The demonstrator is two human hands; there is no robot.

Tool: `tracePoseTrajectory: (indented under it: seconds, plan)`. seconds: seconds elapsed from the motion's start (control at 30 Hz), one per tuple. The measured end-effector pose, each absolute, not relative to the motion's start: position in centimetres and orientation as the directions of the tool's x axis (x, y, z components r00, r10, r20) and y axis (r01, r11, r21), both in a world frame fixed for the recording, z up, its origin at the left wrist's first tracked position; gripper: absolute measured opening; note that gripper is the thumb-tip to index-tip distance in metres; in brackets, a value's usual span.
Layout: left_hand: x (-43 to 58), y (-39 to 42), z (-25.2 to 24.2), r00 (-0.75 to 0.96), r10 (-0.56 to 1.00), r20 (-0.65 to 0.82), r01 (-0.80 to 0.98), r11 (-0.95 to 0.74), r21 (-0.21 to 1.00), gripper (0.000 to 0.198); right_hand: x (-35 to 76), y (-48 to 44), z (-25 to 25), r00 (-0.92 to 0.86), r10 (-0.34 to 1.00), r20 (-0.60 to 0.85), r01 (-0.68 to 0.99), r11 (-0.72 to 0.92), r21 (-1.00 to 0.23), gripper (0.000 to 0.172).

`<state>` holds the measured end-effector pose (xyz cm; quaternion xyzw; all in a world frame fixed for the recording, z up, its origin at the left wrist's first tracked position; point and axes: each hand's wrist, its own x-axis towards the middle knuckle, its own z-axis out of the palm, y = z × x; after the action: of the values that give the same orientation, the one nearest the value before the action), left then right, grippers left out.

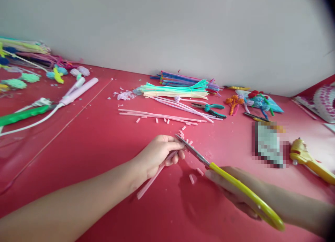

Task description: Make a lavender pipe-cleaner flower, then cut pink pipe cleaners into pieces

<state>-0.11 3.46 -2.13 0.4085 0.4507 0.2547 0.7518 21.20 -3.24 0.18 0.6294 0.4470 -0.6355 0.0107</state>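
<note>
My left hand (163, 153) is closed around a few pink pipe cleaners (150, 186), whose long ends run down toward me. Yellow-handled scissors (235, 186) are gripped in my right hand (235, 193), with the blades reaching the fingertips of my left hand. From this angle I cannot tell how far the blades are apart. Short cut pink pieces (192, 179) lie on the red table (110, 200) below the blades, and several more are scattered just beyond my left hand. Behind them lie long uncut pink pipe cleaners (162, 117).
Bundled turquoise and cream pipe cleaners (175, 90) lie near the wall, with pliers (209, 107) in front. A pink hair-straightener-like tool (80, 90) with a white cord is at left. On the right are a pixelated device (269, 144), a yellow glue gun (311, 161) and coloured fuzzy figures (258, 100).
</note>
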Motion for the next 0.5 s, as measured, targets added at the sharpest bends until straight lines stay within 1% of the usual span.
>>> tracePoseTrajectory:
  seconds: [0.07, 0.1, 0.17, 0.23, 0.3, 0.37, 0.5]
  plan:
    - [-0.1, 3.3, -2.1, 0.486, 0.759, -0.434, -0.007, 0.499, 0.866, 0.016, 20.8, -2.6, 1.0, -0.212, 0.592, -0.777, 0.590, -0.556, -0.585, 0.039]
    - [0.0, 3.2, -2.0, 0.507, 0.758, -0.411, 0.000, 0.477, 0.879, 0.016, 20.5, -2.3, 1.3, -0.219, 0.637, -0.739, 0.604, -0.506, -0.615, 0.037]
    - [0.1, 2.8, -1.7, 0.558, 0.746, -0.363, 0.012, 0.429, 0.903, 0.016, 19.9, -1.6, 1.8, -0.213, 0.751, -0.625, 0.622, -0.389, -0.680, 0.033]
    - [0.2, 2.4, -1.4, 0.610, 0.725, -0.320, 0.023, 0.387, 0.922, 0.017, 19.3, -1.2, 1.8, -0.214, 0.828, -0.518, 0.596, -0.310, -0.741, 0.027]
    - [0.3, 2.0, -1.1, 0.649, 0.698, -0.302, 0.037, 0.369, 0.929, 0.019, 18.7, -0.9, 1.6, -0.231, 0.868, -0.441, 0.534, -0.265, -0.802, 0.023]
    - [0.3, 1.7, -0.9, 0.675, 0.669, -0.311, 0.051, 0.378, 0.924, 0.020, 18.1, -0.9, 1.3, -0.252, 0.879, -0.406, 0.478, -0.252, -0.842, 0.020]
    - [0.4, 1.5, -0.9, 0.664, 0.658, -0.354, 0.083, 0.406, 0.910, 0.020, 17.6, -1.1, 0.8, -0.226, 0.909, -0.351, 0.454, -0.220, -0.863, 0.010]
